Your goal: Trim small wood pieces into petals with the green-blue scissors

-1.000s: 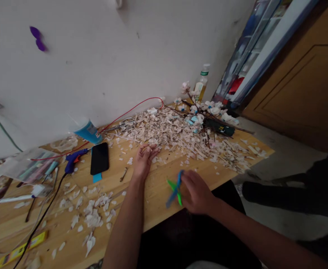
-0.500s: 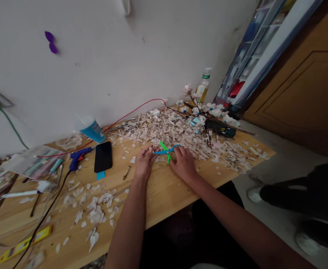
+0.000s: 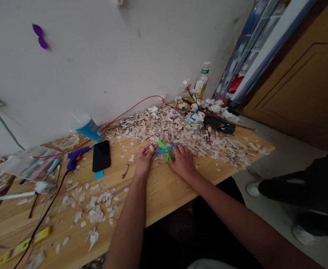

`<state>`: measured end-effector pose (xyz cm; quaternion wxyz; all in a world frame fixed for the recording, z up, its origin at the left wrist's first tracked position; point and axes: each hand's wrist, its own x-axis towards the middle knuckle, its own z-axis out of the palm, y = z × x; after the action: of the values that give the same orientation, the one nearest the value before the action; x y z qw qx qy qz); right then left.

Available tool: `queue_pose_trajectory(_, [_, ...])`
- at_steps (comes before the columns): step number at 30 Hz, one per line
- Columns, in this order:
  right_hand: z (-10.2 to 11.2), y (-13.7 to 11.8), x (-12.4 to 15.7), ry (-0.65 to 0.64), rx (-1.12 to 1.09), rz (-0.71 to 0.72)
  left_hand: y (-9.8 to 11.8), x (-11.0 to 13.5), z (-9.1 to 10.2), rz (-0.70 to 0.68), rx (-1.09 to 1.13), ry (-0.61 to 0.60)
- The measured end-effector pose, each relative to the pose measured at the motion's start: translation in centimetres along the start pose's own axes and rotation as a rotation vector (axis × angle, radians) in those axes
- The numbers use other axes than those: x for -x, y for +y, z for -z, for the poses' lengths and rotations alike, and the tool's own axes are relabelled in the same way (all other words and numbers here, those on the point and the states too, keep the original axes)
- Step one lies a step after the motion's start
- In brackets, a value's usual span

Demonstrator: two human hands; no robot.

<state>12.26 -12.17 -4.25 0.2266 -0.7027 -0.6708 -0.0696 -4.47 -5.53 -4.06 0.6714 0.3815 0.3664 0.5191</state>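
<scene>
My right hand (image 3: 183, 161) grips small scissors (image 3: 166, 149) with green and blue blades, which point left and stand spread. My left hand (image 3: 144, 158) rests on the wooden table (image 3: 164, 194) and pinches a small pale scrap (image 3: 152, 148) right at the blades. Both hands sit at the near edge of a big heap of pale cut scraps (image 3: 177, 130).
A black phone (image 3: 101, 155), blue glue gun (image 3: 76, 155) with black cord, blue cup (image 3: 87, 128) and red wire (image 3: 130, 110) lie left. Flowered twigs (image 3: 205, 112), a dark tool (image 3: 219, 125) and a bottle (image 3: 201, 80) stand behind the heap. A person's legs (image 3: 293, 186) are at right.
My right hand carried the scissors from the table's front edge up to my left hand. The left hand stayed in place, fingers now pinching a scrap at the blades.
</scene>
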Motion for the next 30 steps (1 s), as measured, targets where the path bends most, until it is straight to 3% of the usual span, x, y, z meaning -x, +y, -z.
queue_pose_trajectory(11, [-0.3, 0.2, 0.0, 0.001, 0.022, -0.020, -0.9, -0.4, -0.1, -0.023, -0.146, -0.036])
queue_pose_trajectory(21, [-0.2, 0.1, 0.0, -0.021, 0.031, 0.002, -1.3, 0.4, -0.3, -0.064, -0.421, -0.222])
queue_pose_trajectory(30, [-0.3, 0.1, 0.0, -0.017, 0.014, -0.019, -1.0, -0.3, -0.4, -0.011, -0.074, -0.013])
